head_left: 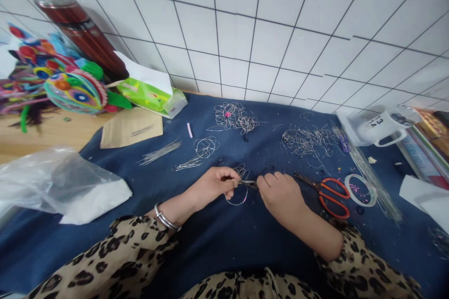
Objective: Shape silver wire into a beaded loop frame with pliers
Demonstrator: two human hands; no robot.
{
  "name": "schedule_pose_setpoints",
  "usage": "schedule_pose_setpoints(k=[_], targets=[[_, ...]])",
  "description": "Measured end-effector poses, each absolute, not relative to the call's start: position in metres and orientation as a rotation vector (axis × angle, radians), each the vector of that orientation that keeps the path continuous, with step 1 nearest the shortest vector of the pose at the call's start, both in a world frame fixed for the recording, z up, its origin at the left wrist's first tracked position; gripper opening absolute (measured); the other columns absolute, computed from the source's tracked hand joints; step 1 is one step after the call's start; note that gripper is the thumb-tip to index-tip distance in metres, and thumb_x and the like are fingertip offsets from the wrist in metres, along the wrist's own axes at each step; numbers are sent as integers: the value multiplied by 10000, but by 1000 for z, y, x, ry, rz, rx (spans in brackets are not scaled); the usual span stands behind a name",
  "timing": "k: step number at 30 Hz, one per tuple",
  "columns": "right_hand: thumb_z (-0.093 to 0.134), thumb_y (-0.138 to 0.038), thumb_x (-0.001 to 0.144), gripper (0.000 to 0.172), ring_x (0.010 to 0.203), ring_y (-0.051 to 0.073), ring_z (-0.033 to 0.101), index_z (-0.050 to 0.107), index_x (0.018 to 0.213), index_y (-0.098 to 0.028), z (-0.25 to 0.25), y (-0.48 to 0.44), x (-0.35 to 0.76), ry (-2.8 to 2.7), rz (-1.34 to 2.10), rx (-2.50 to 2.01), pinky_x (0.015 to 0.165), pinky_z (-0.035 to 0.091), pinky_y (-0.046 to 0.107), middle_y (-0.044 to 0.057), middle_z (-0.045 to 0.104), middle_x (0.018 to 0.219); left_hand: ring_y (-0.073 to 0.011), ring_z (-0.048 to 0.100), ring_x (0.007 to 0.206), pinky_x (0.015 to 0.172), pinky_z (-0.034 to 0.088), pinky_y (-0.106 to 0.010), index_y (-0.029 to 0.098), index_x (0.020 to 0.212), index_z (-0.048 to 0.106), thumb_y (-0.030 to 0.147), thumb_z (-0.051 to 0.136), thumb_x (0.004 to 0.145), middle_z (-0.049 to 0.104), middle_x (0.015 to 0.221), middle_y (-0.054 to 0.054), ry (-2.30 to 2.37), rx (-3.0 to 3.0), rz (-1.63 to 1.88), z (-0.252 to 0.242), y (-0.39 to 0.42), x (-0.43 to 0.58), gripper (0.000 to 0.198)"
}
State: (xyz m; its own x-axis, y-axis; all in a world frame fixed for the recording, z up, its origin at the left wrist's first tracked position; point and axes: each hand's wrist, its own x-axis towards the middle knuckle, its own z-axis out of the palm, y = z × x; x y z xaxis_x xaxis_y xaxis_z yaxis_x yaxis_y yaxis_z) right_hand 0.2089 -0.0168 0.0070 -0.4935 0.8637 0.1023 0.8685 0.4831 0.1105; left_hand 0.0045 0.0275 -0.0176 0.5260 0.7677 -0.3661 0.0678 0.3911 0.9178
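Thumb and forefinger of my left hand (220, 183) pinch a thin wire loop (235, 203) that hangs below the fingers and carries a small pink bead. My right hand (281, 192) is closed around pliers (249, 182), whose dark jaws reach left to the wire at my left fingertips. The handles are hidden in the right palm. Just behind the hands lies a small coil of wire (241, 171). To the right of my right hand rest orange-handled scissors (334, 195) and a round clear dish (372, 191) with pink beads.
Tangled wire heaps (308, 141) and a wire bundle with a pink spot (231, 117) lie on the dark blue cloth (217, 252). Straight wires (159, 152) and a plastic bag (91, 187) are left. A white mug (384, 126) stands right; a red thermos (82, 32) leans back left.
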Motion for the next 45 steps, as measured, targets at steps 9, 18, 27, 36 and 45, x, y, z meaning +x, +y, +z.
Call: schedule_pose_setpoints(k=[9, 18, 27, 36, 45], targets=[[461, -251, 848, 129, 716, 142, 500, 552, 775, -197, 8, -13, 211, -2609, 130, -1663, 649, 297, 264, 7, 568, 722, -86, 515, 502, 567, 429, -223, 124, 815, 592, 233, 570, 763, 567, 532, 27, 946, 1128, 547, -10, 26, 5, 123], [468, -284, 850, 135, 761, 122, 540, 578, 831, -208, 4, -11, 211, -2521, 383, -1689, 661, 330, 224, -1, 590, 756, -109, 540, 584, 632, 449, -252, 131, 778, 594, 254, 574, 759, 591, 629, -1, 974, 1236, 557, -5, 27, 5, 126], [454, -307, 859, 170, 720, 106, 530, 582, 819, -202, 2, -10, 210, -2514, 470, -1630, 631, 335, 211, -6, 581, 747, -102, 511, 578, 598, 414, -222, 137, 722, 602, 233, 550, 764, 562, 613, 7, 978, 1336, 533, -2, 28, 4, 117], [472, -274, 839, 129, 752, 147, 480, 566, 802, -194, 6, -11, 212, -2593, 189, -1603, 707, 322, 268, 19, 547, 748, -98, 506, 583, 607, 410, -224, 135, 731, 600, 214, 525, 782, 550, 630, 8, 975, 1402, 523, -5, 28, 3, 120], [474, -261, 834, 116, 737, 158, 454, 559, 792, -193, 7, -11, 213, -2630, 91, -1596, 684, 287, 289, 19, 532, 739, -92, 504, 588, 606, 412, -218, 135, 731, 593, 225, 515, 798, 533, 664, 9, 946, 1433, 520, -8, 28, 2, 137]])
